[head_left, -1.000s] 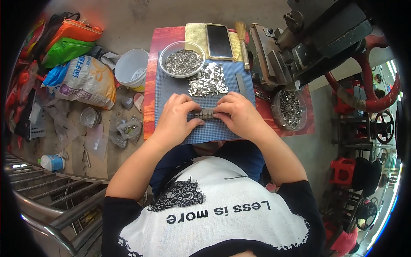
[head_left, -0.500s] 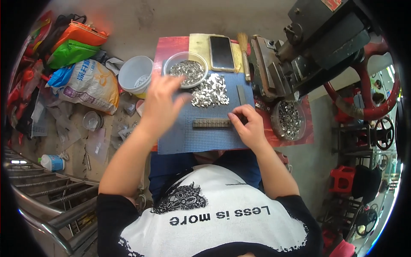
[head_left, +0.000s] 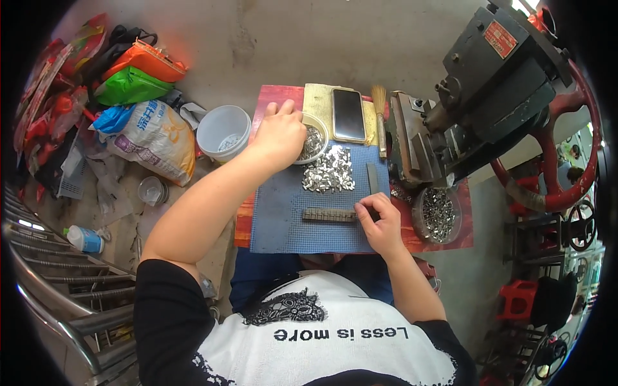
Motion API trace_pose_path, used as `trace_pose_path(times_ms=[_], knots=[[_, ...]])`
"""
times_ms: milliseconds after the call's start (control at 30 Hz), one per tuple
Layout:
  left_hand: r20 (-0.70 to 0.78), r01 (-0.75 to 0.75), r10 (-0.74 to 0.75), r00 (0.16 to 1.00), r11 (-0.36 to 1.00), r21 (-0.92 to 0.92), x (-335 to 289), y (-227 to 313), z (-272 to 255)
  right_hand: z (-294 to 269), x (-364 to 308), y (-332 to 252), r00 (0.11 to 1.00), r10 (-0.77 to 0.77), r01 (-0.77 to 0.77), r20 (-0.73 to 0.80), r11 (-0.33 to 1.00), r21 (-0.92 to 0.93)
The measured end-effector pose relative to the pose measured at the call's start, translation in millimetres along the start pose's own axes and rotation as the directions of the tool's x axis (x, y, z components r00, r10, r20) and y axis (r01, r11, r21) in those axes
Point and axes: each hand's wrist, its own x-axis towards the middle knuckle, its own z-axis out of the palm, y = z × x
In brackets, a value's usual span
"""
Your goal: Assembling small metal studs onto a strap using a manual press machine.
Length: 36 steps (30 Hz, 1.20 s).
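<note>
My left hand (head_left: 279, 136) reaches into a metal bowl of small shiny metal pieces (head_left: 313, 142) at the far left of the board; its fingertips are hidden among them. A loose pile of the same metal pieces (head_left: 329, 172) lies on the blue mat (head_left: 283, 219). A row of pieces packed into a short bar (head_left: 329, 215) lies across the mat. My right hand (head_left: 378, 222) pinches the right end of that bar.
A black phone (head_left: 348, 114) lies on a yellow cloth, a brush (head_left: 380, 119) beside it. A heavy press with a red wheel (head_left: 508, 96) stands at the right, a second bowl of metal pieces (head_left: 438, 212) below it. White bucket (head_left: 223, 132) and bags (head_left: 151, 132) lie left.
My left hand has left the bar and moved up and away into the metal bowl. My right hand has stayed at the bar's right end.
</note>
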Motion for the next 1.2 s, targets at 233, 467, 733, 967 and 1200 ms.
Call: trace_pose_path(times_ms=[233, 467, 733, 967, 1200], knots=[[-0.202, 0.000, -0.074, 0.977, 0.938, -0.346, -12, -9, 22, 15, 58, -24, 0.995, -0.095, 0.095, 0.009, 0.995, 0.030], [-0.361, -0.070, -0.202, 0.910, 0.784, -0.617, -24, -12, 41, 61, 132, -12, 0.980, -0.125, 0.163, 0.153, 0.949, -0.271], [-0.234, -0.055, -0.116, 0.965, 0.785, -0.617, -27, -19, 27, 60, 162, -36, 0.871, 0.079, 0.001, 0.484, 0.987, -0.161], [-0.163, -0.040, -0.158, 0.974, 0.588, -0.808, -22, -21, 30, 67, 161, -16, 0.913, -0.303, 0.357, 0.272, 0.917, -0.177], [-0.169, 0.016, -0.263, 0.950, 0.580, -0.814, -21, -20, 30, 58, 173, -28, 0.881, 0.174, -0.177, 0.441, 0.984, -0.033]])
